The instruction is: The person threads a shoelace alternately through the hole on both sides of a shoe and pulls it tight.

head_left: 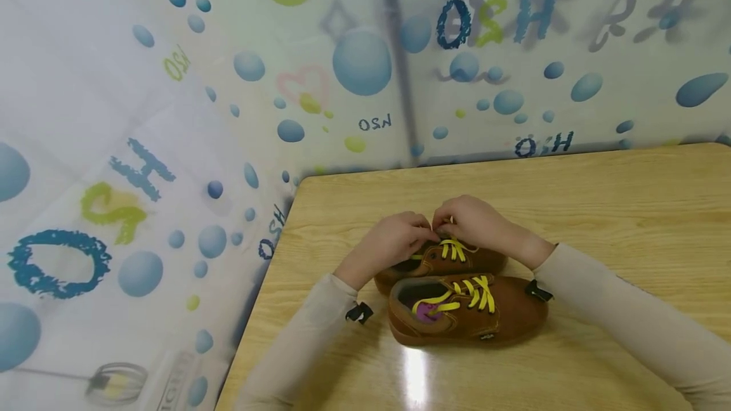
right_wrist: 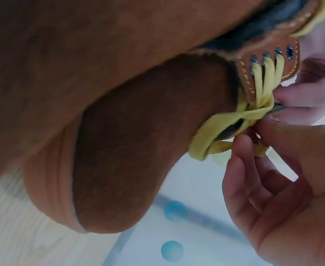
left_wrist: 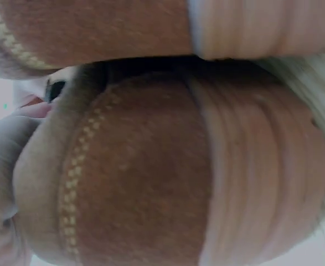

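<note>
Two brown lace-up shoes lie side by side on a wooden table, toes pointing right in the head view. At the far shoe [head_left: 490, 262], both hands meet over the lacing. My right hand [head_left: 482, 224] pinches its yellow shoelace [right_wrist: 215, 130] near the top eyelets. My left hand [head_left: 394, 241] grips the shoe's opening edge beside the lace, its fingertips partly hidden. The near shoe [head_left: 516, 309] has a crossed yellow lace [head_left: 484, 293], one part lying over its opening, and purple inside. In the left wrist view, a shoe heel [left_wrist: 145, 177] fills most of the frame.
The pale wooden table [head_left: 628, 208] extends to the right and behind the shoes. A white curtain [head_left: 228, 125] printed with blue and green drops hangs along the table's left and back edges. Black straps [head_left: 360, 313] show at the sleeves.
</note>
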A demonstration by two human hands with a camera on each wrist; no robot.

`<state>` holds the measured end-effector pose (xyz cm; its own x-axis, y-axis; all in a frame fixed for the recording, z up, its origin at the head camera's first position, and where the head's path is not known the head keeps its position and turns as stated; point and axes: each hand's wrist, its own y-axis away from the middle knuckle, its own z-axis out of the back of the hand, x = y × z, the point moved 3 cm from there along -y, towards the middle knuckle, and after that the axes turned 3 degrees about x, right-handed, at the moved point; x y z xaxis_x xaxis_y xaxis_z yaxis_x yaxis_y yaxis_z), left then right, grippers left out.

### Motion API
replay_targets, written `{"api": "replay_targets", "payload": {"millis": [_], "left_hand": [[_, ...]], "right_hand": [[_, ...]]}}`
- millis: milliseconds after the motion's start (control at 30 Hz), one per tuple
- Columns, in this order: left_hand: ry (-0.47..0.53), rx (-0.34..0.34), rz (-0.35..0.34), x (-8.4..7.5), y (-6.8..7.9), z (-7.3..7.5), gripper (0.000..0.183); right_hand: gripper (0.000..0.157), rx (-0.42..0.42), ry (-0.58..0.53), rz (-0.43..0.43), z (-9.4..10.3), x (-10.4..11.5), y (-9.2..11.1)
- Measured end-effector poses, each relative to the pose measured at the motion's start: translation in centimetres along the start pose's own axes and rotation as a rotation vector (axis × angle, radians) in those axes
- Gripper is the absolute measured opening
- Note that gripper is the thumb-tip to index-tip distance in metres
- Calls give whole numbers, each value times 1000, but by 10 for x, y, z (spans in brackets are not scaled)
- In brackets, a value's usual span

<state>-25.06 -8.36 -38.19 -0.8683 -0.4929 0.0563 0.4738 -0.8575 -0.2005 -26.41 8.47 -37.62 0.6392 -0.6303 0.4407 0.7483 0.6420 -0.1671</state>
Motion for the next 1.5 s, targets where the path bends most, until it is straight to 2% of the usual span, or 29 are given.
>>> {"api": "replay_targets", "payload": {"millis": [133,333,533,800,900,967,1000,1033,1100,1167,1233,1300,1367,1433,1500], "left_hand": [[-168,-26,-67,-5,-1,-2,22],[-319,-72,-84,-9,-4,-4,18],[-347,-89,-117,-11,-4,-2,16],[-402,-38,-145,-15,-12,2,18],[-362,-44,-128,-13,-12,0,16],[-222,-68,-81,-9,-8,1,14],[-100,-90,-42,-6,-6,2,13],[56,-117,2,-3,-3,4,12],[443,-199,82,1,6,11,11],[831,-320,142,4,16,22,10],[1122,-461,174,5,25,36,12],[1287,-595,184,5,33,50,13],[1357,-700,185,6,39,62,12],[1399,-764,167,6,42,70,9],[1434,-783,126,6,43,75,6]], "right_hand": [[12,48,-38,22,2,-1,0],[15,103,-70,12,4,-1,1],[17,124,-123,-8,5,-1,3],[18,140,-140,-55,5,-6,4],[25,167,-183,-89,3,-7,7],[35,185,-219,-118,2,-9,9],[40,190,-235,-135,2,-10,10],[43,192,-248,-147,2,-11,11],[42,184,-267,-170,3,-13,14],[40,164,-268,-181,4,-14,16],[38,137,-268,-190,6,-15,18],[35,102,-259,-199,9,-14,20],[30,60,-244,-200,10,-11,21],[23,24,-234,-185,11,-8,22],[16,9,-228,-155,10,-3,22]]}}
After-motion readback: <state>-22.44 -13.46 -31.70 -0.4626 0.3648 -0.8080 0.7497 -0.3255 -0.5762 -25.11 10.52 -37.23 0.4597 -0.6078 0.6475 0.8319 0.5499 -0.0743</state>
